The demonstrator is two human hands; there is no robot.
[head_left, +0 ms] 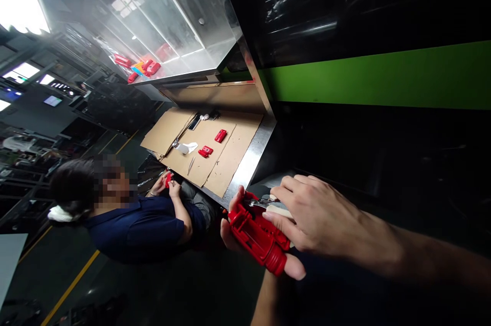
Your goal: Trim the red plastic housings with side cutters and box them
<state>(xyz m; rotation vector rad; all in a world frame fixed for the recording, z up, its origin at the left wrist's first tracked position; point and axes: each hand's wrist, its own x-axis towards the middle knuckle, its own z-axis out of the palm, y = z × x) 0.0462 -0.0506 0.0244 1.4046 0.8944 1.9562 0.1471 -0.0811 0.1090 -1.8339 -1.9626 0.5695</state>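
My left hand (233, 231) grips a red moulded plastic part (258, 234) from below, fingers wrapped round it and thumb at its lower end. My right hand (312, 213) comes in from the right and rests on top of the part, fingers curled round a small tool with a pale handle and metal tip (264, 205) touching the part's upper edge. The view is tilted sideways.
A co-worker in a dark blue shirt (141, 229) sits at a cardboard-covered bench (230, 157), holding a small red piece (168, 179). Red parts (220, 135) (206, 151), tweezers and a white item lie on the cardboard. A clear enclosure (169, 24) holds more red parts. A green machine panel (383, 75) stands to the right.
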